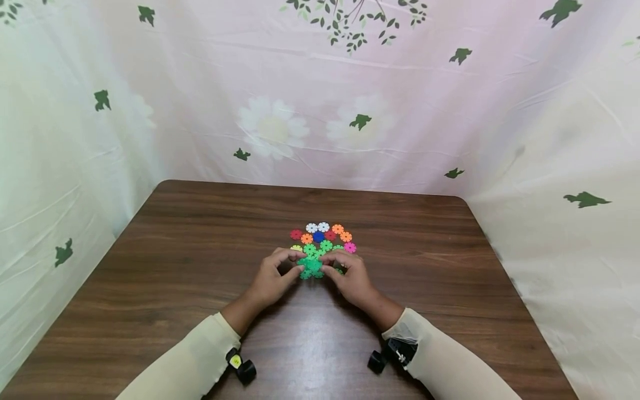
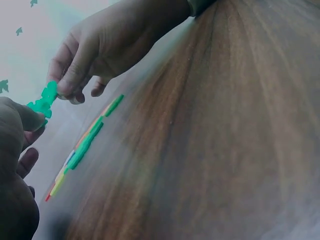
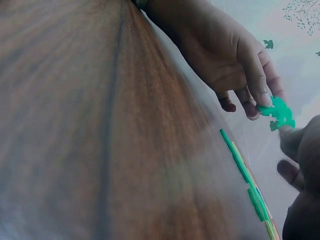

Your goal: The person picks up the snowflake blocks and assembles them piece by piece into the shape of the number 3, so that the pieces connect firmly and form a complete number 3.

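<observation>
Between both hands, raised off the table, are green flower-shaped interlocking discs (image 1: pixel 313 263) that look joined together. My left hand (image 1: pixel 272 278) pinches their left edge between thumb and forefinger. From the opposite side my right hand (image 1: pixel 353 278) pinches the right edge the same way. The left wrist view shows the joined green discs (image 2: pixel 45 102) angled against each other, thumbs on both ends. Just beyond and below the hands, more green discs (image 1: pixel 310 249) lie flat on the table, partly hidden by the fingers.
Behind the green discs lie white (image 1: pixel 323 226), blue (image 1: pixel 318 237), red (image 1: pixel 296 234), orange (image 1: pixel 338 229) and pink discs (image 1: pixel 350 247). A yellow disc (image 1: pixel 296 248) shows by the left fingers. The brown wooden table (image 1: pixel 175 250) meets a printed curtain (image 1: pixel 200 111) at back and sides.
</observation>
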A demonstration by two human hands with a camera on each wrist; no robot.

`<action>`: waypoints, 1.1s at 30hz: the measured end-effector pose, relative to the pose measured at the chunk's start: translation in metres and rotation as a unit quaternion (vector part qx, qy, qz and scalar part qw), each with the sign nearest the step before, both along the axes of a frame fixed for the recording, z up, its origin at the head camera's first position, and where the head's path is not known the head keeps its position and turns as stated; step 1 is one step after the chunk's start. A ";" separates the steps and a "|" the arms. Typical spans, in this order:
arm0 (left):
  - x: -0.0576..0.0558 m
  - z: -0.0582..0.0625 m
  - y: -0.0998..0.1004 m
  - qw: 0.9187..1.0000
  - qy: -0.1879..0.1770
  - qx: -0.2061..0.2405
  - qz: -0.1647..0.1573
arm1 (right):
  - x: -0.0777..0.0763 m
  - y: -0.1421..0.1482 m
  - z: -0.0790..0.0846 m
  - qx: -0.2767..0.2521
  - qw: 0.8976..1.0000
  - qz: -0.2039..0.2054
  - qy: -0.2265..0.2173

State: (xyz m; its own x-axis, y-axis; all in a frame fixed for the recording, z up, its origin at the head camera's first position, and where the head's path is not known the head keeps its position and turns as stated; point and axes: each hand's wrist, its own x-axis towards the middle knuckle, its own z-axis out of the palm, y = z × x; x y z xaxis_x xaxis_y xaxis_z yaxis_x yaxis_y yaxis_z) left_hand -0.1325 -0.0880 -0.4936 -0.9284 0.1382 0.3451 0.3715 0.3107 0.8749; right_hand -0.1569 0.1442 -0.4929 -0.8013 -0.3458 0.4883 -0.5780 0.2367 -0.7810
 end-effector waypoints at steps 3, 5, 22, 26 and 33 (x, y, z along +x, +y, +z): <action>-0.001 0.001 0.000 1.000 -0.002 0.006 0.012 | -0.001 0.000 -0.001 0.020 1.000 -0.011 -0.007; -0.001 0.002 0.000 1.000 -0.006 0.008 0.021 | -0.002 0.001 -0.002 0.044 0.999 -0.020 -0.003; -0.006 -0.002 -0.003 0.998 -0.037 0.000 0.048 | -0.007 0.004 -0.006 0.221 0.974 -0.046 -0.028; -0.006 -0.003 -0.003 0.998 -0.043 -0.002 0.044 | -0.007 0.004 -0.006 0.232 0.972 -0.038 -0.024; -0.006 -0.004 -0.003 0.998 -0.043 0.004 0.046 | -0.007 0.003 -0.004 0.220 0.974 -0.038 -0.040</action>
